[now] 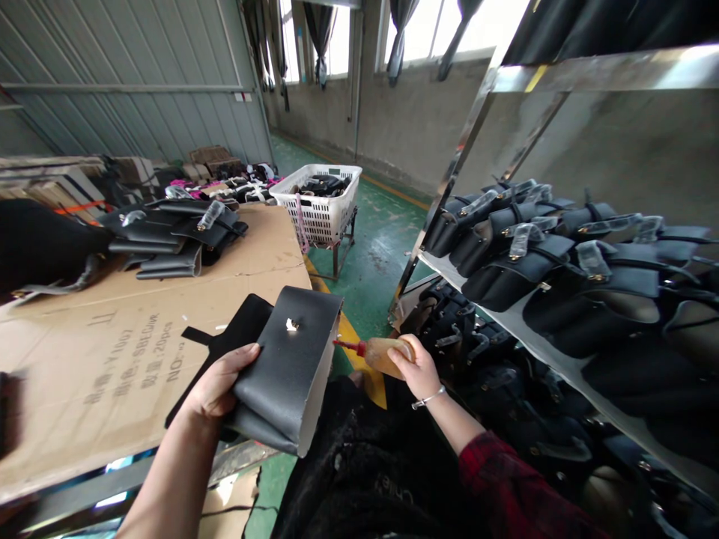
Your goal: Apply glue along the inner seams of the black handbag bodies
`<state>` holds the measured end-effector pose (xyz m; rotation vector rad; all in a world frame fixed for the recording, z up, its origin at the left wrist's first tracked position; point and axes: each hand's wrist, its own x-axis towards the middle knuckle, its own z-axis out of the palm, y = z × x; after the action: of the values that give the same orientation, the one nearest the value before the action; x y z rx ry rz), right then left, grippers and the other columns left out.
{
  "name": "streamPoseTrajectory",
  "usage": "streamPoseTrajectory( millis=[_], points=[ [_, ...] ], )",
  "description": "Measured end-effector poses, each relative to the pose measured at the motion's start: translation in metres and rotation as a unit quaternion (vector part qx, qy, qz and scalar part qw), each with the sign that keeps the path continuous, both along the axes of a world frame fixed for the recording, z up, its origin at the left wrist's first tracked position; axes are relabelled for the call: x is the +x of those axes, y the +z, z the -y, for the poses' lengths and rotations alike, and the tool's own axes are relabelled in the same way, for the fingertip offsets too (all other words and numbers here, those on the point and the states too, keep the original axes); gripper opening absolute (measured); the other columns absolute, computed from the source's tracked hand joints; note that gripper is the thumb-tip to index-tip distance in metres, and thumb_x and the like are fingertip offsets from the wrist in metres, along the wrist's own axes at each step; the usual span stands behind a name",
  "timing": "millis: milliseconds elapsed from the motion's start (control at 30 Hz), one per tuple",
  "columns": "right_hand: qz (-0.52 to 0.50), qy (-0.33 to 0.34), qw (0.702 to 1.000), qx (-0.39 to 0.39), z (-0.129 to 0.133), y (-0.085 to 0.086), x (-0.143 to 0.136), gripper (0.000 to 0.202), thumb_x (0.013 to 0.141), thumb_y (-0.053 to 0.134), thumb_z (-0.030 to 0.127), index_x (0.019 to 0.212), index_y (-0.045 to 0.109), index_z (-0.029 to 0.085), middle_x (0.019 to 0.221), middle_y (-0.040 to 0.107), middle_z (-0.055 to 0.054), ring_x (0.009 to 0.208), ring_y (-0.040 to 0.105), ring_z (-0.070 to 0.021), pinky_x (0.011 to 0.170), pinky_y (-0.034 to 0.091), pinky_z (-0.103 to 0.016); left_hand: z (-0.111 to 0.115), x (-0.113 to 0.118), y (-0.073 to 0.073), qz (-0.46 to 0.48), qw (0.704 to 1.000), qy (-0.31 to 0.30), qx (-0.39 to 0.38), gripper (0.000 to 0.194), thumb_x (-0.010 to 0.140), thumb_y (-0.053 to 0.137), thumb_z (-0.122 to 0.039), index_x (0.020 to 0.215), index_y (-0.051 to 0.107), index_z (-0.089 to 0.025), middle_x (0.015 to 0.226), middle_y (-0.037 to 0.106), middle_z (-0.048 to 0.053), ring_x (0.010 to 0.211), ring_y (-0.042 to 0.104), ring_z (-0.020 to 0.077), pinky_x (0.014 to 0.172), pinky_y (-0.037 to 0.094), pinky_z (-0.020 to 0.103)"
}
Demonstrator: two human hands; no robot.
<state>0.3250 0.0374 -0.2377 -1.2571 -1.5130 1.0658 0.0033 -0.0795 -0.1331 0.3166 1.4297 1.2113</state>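
Note:
My left hand (223, 378) grips a black leather bag body (286, 359) by its left side, thumb on top. A small metal clasp (292, 324) shows on its upper face, and its pale raw edge faces right. Beneath it, a black flap with a narrow strap (196, 337) spreads over the cardboard. My right hand (414, 367) is closed round a yellowish squeeze bottle (385, 355) with a red nozzle. The nozzle's tip is at the bag's right edge; whether it touches cannot be made out.
Cardboard (247, 247) covers the table at left, with stacked black bag pieces (180, 232) on it. A white plastic basket (320, 213) stands beyond. To the right, a metal-framed rack (466, 150) carries several black bags (517, 262), with more below.

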Motion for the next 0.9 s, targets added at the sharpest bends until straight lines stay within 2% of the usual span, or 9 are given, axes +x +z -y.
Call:
streamPoseTrajectory(
  millis=[233,567,700,900],
  points=[
    [0.009,0.049,0.999,0.002,0.01,-0.004,0.011,0.03,0.074,0.067,0.048,0.084,0.059,0.021,0.072,0.061,-0.001,0.068,0.059,-0.0209,0.067,0.051,-0.031,-0.002,0.002,0.002,0.014,1.0,0.01,-0.016,0.016,0.085,0.062,-0.015,0.084,0.077,-0.01,0.079,0.079,0.014,0.062,0.071,0.0196,0.061,0.058,0.026],
    [0.0,0.146,0.989,0.01,0.047,0.004,0.017,0.019,0.077,0.066,0.038,0.083,0.06,0.021,0.073,0.057,0.001,0.067,0.055,-0.0173,0.064,0.047,-0.027,-0.002,-0.002,-0.002,0.013,1.0,0.003,-0.007,0.012,0.08,0.069,-0.017,0.085,0.078,-0.012,0.079,0.079,0.012,0.065,0.071,0.0204,0.061,0.058,0.026],
    [-0.009,0.182,0.983,-0.009,0.064,0.011,0.019,0.019,0.078,0.067,0.038,0.083,0.06,0.021,0.073,0.056,0.001,0.065,0.053,-0.0169,0.062,0.046,-0.027,-0.002,-0.001,-0.001,0.011,1.0,0.004,-0.007,0.011,0.077,0.071,-0.017,0.084,0.078,-0.011,0.08,0.079,0.012,0.066,0.071,0.0205,0.063,0.058,0.026],
    [-0.034,0.201,0.976,-0.071,0.083,0.015,0.019,0.023,0.077,0.068,0.042,0.083,0.06,0.021,0.074,0.055,0.001,0.067,0.053,-0.0176,0.064,0.047,-0.027,-0.001,0.001,0.0,-0.016,1.0,-0.001,-0.003,0.014,0.074,0.075,-0.019,0.085,0.076,-0.011,0.081,0.079,0.013,0.067,0.072,0.0223,0.064,0.058,0.028]
  ],
)
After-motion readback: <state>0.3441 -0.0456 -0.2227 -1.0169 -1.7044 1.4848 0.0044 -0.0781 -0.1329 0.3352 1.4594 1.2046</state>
